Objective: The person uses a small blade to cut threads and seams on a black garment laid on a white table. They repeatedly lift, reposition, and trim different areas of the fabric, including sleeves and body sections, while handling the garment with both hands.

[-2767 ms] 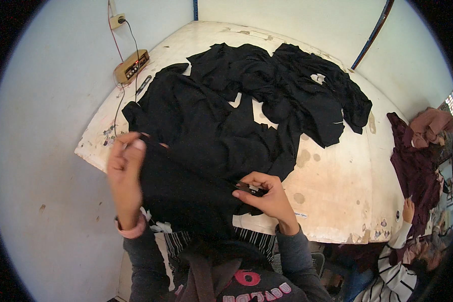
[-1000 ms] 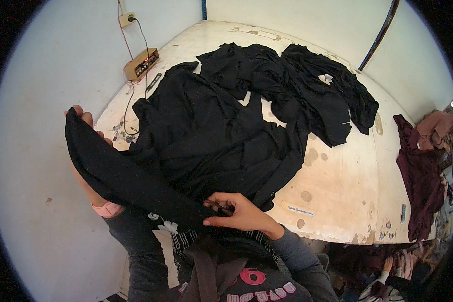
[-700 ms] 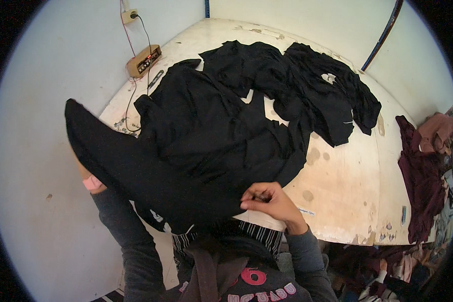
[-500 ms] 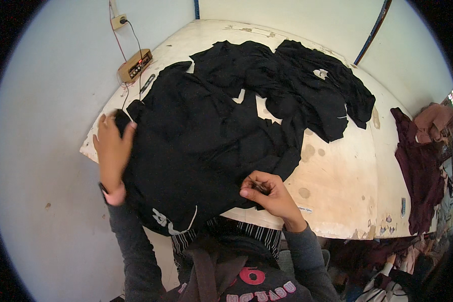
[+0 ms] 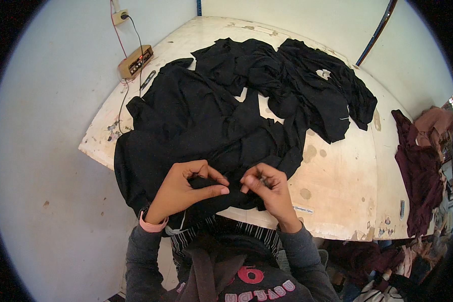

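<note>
A large crumpled black cloth garment [image 5: 186,110] covers the near left of the table and hangs over its front edge. My left hand [image 5: 183,189] is over its near part, thumb and forefinger drawn together in a pinch. Black cloth shows inside the curl of those fingers, but what the tips hold is too small to tell. Just right of it, my right hand [image 5: 272,194] is also closed in a pinch, fingertips facing the left ones. Anything inside the right hand is hidden by its fingers.
More black garments [image 5: 312,95] lie across the back of the stained pale table [image 5: 337,191]. A brown box with knobs [image 5: 136,61] and trailing cords stands against the left wall, near a slim dark tool [image 5: 148,79]. Maroon cloth [image 5: 418,176] drapes over the right edge.
My left hand has come from the cloth's left edge to the near middle, closing into a pinch. My right hand has turned slightly and stayed near its place. The cloth's left side has shifted nearer.
</note>
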A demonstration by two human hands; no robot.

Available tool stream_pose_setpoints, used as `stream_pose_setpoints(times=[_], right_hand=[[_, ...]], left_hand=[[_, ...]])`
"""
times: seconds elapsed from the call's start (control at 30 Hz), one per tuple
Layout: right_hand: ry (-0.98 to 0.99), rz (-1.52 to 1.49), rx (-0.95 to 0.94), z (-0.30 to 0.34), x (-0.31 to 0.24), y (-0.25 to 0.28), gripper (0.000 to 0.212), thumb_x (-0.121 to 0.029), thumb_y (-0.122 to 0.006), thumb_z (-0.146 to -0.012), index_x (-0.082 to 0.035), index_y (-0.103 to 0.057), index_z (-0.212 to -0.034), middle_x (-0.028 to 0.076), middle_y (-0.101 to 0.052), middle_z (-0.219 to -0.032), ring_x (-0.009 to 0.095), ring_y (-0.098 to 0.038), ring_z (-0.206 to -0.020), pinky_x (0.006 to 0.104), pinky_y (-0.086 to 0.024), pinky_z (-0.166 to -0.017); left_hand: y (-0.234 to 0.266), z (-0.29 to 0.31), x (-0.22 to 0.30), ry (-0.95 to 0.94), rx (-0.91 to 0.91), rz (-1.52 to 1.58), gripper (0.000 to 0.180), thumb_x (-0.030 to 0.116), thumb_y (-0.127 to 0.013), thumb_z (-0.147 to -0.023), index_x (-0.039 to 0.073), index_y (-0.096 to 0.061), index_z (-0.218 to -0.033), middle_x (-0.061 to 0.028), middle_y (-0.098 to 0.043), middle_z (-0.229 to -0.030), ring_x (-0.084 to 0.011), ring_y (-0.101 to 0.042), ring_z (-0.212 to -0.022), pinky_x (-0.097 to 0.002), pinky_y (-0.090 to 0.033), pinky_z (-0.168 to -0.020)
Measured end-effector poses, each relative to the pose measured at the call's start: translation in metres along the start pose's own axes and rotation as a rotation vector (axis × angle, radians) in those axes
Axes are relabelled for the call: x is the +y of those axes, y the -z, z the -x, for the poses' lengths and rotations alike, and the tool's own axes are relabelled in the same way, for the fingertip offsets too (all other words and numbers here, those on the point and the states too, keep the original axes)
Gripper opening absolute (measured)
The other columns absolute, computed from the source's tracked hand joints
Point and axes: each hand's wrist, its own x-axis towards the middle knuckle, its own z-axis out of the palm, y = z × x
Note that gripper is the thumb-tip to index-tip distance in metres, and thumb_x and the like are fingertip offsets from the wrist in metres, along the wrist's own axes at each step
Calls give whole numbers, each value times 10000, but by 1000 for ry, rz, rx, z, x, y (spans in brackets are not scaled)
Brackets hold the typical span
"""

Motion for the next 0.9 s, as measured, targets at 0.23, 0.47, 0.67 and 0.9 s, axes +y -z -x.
stream_pose_setpoints(times=[0.23,0.47,0.67,0.9], right_hand=[[313,-65,665,-5,-14,55,77,-99,-635,-1001,-45,-623,-1054,71,-723,-868,11,-412,-512,182,-281,-480],[48,231,286,-2,-25,9,184,-113,-741,-934,-44,-732,-1105,-15,-718,-1061,16,-568,-792,181,-432,-698],[-2,227,-50,-20,-11,-28,175,-119,-769,-910,-35,-721,-1057,-36,-660,-957,20,-530,-776,203,-408,-675],[-66,-127,86,-24,0,-22,113,-144,-694,-977,-32,-684,-988,-12,-641,-918,22,-484,-666,197,-375,-592]], left_hand=[[7,1,-1,67,73,-42,552,4,-893,-722,124,-356,-769,-49,-700,-804,-153,-709,-952,-272,-469,-787],[1,2,-9,-7,50,-146,385,166,-936,-701,70,-612,-886,-10,-636,-838,-76,-560,-818,-254,-400,-826],[-9,2,-2,-30,69,-287,343,187,-930,-712,34,-724,-938,-6,-651,-808,-100,-582,-793,-260,-444,-772],[14,5,-2,-141,170,-254,293,153,-920,-724,12,-717,-881,-16,-707,-812,-67,-572,-780,-255,-438,-738]])
